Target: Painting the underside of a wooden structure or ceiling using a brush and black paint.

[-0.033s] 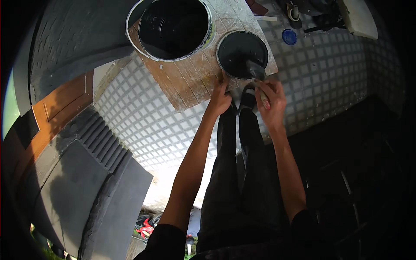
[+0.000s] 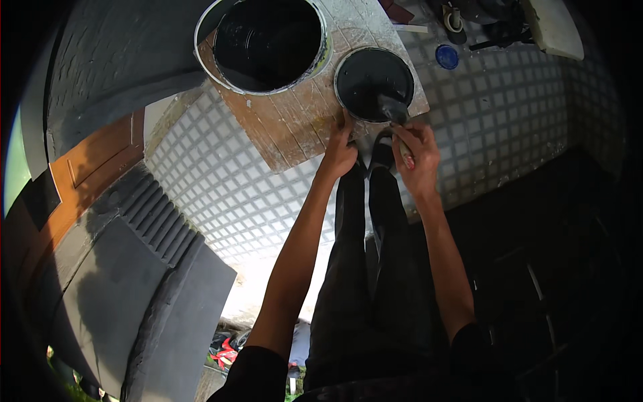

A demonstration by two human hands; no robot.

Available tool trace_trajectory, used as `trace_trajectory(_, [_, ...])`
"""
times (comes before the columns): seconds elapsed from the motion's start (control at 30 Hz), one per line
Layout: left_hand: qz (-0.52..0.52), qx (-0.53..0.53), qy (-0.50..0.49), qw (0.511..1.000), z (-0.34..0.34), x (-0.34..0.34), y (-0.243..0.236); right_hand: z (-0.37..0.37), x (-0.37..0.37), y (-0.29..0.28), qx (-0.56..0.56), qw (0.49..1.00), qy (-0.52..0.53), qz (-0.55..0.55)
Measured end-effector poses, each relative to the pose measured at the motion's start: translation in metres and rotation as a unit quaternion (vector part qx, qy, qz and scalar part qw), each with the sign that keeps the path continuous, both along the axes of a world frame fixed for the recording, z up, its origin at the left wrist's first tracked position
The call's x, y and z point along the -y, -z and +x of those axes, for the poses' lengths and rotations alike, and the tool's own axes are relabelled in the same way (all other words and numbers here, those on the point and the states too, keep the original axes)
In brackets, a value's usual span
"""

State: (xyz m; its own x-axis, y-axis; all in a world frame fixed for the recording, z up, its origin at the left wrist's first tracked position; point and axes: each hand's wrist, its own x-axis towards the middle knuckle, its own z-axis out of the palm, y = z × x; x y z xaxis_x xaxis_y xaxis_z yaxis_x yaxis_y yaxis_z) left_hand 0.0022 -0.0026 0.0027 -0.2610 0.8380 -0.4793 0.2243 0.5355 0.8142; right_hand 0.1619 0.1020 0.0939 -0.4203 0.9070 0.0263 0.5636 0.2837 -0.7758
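A small round paint can [image 2: 365, 74] with dark paint in it sits near the front right of the wooden board. My left hand [image 2: 340, 153] grips its near rim, one finger up along the side and the others curled below. Between the closed fingers of my right hand [image 2: 420, 155] is the handle of a paintbrush [image 2: 394, 110], pale with a red end. Its dark bristles are over the near right part of the can, at the paint. To the left stands a larger paint bucket [image 2: 326, 50], its inside dark and its rim pale and smeared.
Both vessels stand on a paint-spattered wooden board [image 2: 281, 130] over a checkered tile floor [image 2: 221, 161]. A blue lid [image 2: 447, 57] and a roll of tape [image 2: 454, 23] lie beyond, to the right. At left are grey ridged blocks [image 2: 161, 221] and an orange-brown door [image 2: 100, 161].
The paintbrush has shifted slightly to the left within the can. My left hand and the can stay as they were.
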Motion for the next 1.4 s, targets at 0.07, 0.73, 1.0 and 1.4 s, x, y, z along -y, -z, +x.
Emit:
trace_trajectory(0.07, [-0.035,0.013,-0.003,0.999,0.001,-0.002,-0.003,0.003,0.004,0.007,0.011,0.999,-0.047,-0.012])
trace_trajectory(0.73, [-0.169,-0.114,0.124,0.971,-0.016,0.073,-0.017,0.089,-0.024,-0.032,-0.503,0.631,0.288,-0.515])
trace_trajectory(1.0, [-0.241,-0.049,0.139,0.959,-0.033,0.18,-0.054,0.302,0.091,-0.037,-0.668,0.459,0.429,-0.399])
trace_trajectory(1.4, [-0.229,-0.128,0.493,0.83,-0.019,0.027,-0.119,0.378,0.29,-0.074,-0.149,0.711,0.677,0.117])
